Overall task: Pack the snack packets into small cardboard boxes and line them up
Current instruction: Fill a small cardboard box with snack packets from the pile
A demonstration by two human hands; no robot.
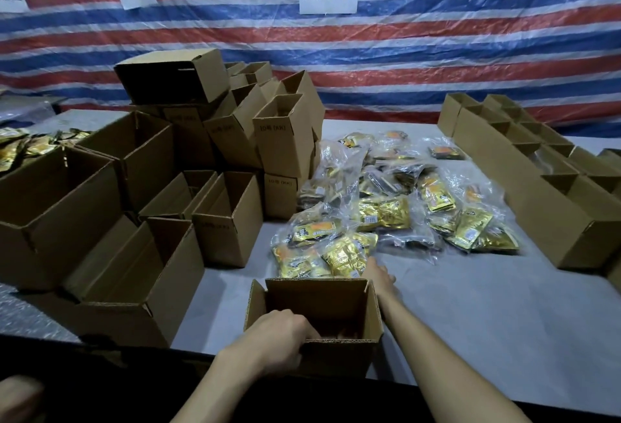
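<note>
The head view looks forward and down from close over the counter (470, 308), facing the striped tarp (437, 53) behind it.

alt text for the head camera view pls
A person's left hand grips the near wall of a small open brown cardboard box on a grey table, while the right hand reaches past it to a pile of gold snack packets. More open brown boxes stand left and right.

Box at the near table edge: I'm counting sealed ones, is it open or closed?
Open: the box has upright flaps, and the left hand grips its near wall.
</note>
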